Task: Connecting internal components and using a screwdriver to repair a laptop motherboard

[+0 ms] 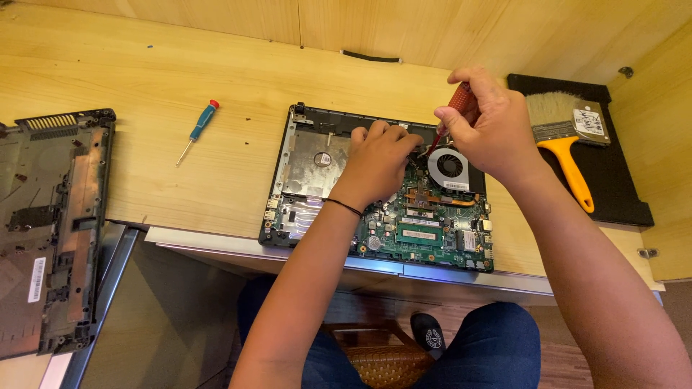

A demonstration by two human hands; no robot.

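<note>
Head view: right hand grips a red screwdriver angled down-left toward the laptop board; left hand presses just beside its tip.

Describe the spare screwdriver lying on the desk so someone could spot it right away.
Start at the opened laptop in the middle of the wooden desk and look left across bare wood. The small screwdriver lies there alone, slanted. Its blue handle with a red cap sets it apart from the red-handled one in the right hand.
</note>
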